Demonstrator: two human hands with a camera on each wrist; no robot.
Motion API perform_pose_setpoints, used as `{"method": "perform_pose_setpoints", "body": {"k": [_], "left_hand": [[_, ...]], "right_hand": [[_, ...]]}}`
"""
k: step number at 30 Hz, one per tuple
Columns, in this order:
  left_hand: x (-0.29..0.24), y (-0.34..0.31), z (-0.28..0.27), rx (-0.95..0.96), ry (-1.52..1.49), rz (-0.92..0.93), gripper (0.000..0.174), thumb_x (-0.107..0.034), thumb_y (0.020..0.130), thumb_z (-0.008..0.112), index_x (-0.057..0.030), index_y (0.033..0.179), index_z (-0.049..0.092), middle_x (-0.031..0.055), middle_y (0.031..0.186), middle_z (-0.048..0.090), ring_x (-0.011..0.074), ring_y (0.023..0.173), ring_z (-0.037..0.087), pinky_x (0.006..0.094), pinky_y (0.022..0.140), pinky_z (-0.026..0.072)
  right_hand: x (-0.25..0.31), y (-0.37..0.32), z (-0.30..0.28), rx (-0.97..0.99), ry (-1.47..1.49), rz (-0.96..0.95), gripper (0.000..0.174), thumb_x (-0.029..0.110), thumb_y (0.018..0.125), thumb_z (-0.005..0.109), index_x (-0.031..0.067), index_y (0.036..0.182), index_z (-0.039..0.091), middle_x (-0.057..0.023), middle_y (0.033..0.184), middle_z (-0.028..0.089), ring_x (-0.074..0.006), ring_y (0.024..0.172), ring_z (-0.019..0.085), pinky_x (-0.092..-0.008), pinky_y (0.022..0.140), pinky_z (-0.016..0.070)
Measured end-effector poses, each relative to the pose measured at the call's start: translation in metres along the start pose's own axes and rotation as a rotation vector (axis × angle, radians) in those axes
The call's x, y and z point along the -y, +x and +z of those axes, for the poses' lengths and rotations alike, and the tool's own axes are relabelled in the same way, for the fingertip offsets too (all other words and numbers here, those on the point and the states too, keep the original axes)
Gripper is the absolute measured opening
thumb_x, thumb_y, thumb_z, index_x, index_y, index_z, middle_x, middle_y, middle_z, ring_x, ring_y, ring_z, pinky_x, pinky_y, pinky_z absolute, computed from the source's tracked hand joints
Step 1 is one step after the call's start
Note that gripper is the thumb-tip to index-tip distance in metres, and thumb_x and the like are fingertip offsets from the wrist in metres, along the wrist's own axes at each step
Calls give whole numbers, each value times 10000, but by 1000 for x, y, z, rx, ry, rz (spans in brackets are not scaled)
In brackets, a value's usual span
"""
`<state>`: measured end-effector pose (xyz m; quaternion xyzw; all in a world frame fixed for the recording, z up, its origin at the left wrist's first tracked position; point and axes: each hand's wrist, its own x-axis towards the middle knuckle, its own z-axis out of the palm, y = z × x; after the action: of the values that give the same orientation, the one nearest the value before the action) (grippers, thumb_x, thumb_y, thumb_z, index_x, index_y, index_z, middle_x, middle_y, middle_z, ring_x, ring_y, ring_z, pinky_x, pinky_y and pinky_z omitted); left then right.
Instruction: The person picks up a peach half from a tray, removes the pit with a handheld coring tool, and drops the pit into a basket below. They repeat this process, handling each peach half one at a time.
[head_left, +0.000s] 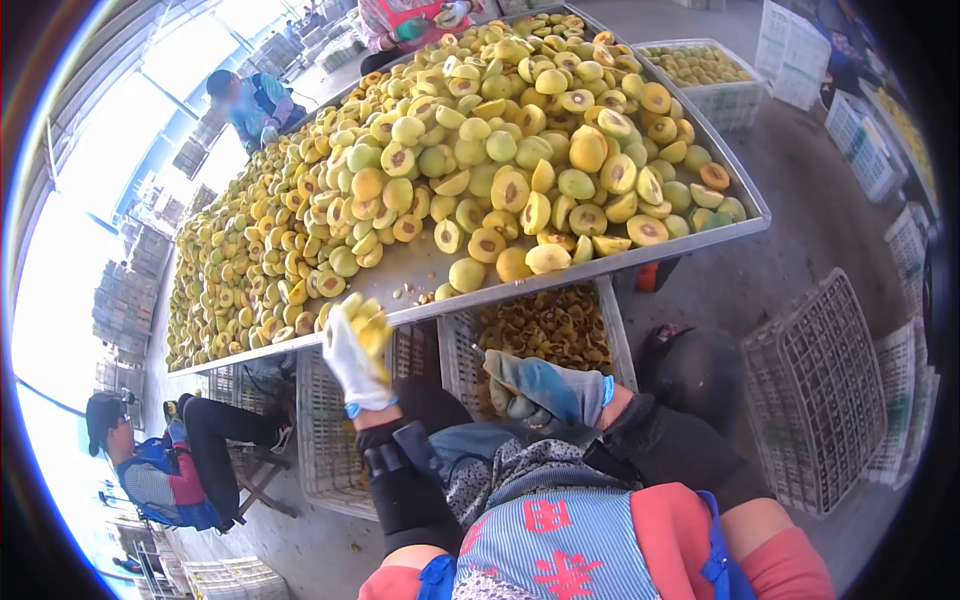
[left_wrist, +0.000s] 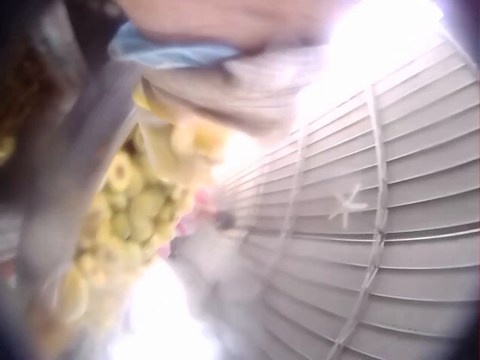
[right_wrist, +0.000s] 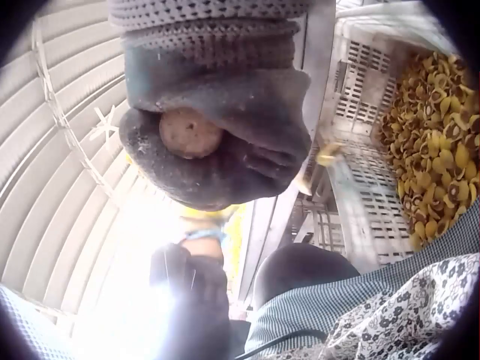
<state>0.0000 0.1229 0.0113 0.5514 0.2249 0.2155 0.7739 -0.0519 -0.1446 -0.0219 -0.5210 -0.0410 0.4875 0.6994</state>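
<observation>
My left hand (head_left: 358,362), in a white glove, holds yellow fruit halves (head_left: 372,326) at the near edge of a metal-rimmed table (head_left: 420,275); motion blurs them. The left wrist view shows the same yellow pieces (left_wrist: 176,146) under the glove. Curled in a stained blue-grey glove, my right hand (head_left: 545,388) grips a tool by its handle, whose round wooden end (right_wrist: 191,133) shows in the fist. A thin tip (head_left: 478,349) juts out on the left; the rest is hidden. Halved yellow-green stone fruit (head_left: 510,188) is heaped on the table.
Below the table edge, a white crate (head_left: 617,335) holds brownish-yellow fruit pieces (head_left: 545,325). Another crate (head_left: 318,430) stands to its left, and an upended crate (head_left: 815,390) on the right. Other people (head_left: 165,465) sit around the table.
</observation>
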Motion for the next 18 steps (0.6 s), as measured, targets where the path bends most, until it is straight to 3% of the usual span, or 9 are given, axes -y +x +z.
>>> {"method": "perform_pose_setpoints", "body": {"k": [2,4,5,10,11,12,13,16,18], "left_hand": [[19,64,-80,-104,757,465,319,-255,922,624,20,1077,675,151,986,710,286,891,674,397,808,541],[4,43,-67,-341,1345,810,388,-256,847,684,56,1077,670,211,997,703,370,929,667,437,868,521],[-13,21,-30,-268,1290,650,430,-287,815,691,35,1101,674,260,1058,678,413,1004,640,463,917,498],[46,69,72,109,1204,714,449,-406,844,644,10,1002,697,249,1045,687,414,1045,620,461,954,478],[55,76,90,257,1197,518,546,-467,826,656,-3,1112,678,240,1172,665,414,1146,587,464,1003,468],[76,85,104,245,1304,312,652,-520,828,648,-24,1251,616,223,1320,605,432,1274,508,479,1059,444],[98,96,116,279,1432,335,686,-550,847,623,-54,1316,562,213,1412,541,460,1355,421,498,1095,418],[74,81,135,411,1396,255,575,-401,828,719,-69,1272,567,216,1236,657,397,1202,595,450,1002,494],[76,80,127,431,1294,349,580,-335,802,764,-61,1277,574,200,1172,684,364,1108,649,428,963,514]], "right_hand": [[4,-1,6,-39,41,2,642,759,946,422,138,871,565,72,610,425,-46,463,350,-213,431,304],[7,6,8,-84,21,-55,605,714,974,423,134,888,572,61,621,448,-63,471,383,-232,440,333],[8,10,8,-109,8,-89,588,692,988,424,132,896,575,55,627,459,-71,476,400,-242,445,348],[-1,26,-2,-287,-86,-225,444,533,1050,452,139,1110,648,35,762,575,-83,537,486,-269,467,403],[-3,29,-6,-308,-95,-318,435,504,1055,462,120,1141,648,35,810,597,-75,583,510,-260,506,426],[-8,32,-10,-331,-97,-403,428,474,1060,472,101,1172,649,34,857,618,-67,630,535,-251,544,450],[-12,36,-13,-357,-90,-461,414,432,1062,487,73,1184,654,29,903,640,-62,700,551,-243,607,464],[-24,55,-22,-434,-51,-587,360,279,1065,538,-31,1182,678,4,1040,705,-52,957,583,-221,846,486],[-28,61,-23,-423,-79,-585,347,270,1066,538,-29,1170,683,4,1027,708,-53,928,586,-228,828,493]]}}
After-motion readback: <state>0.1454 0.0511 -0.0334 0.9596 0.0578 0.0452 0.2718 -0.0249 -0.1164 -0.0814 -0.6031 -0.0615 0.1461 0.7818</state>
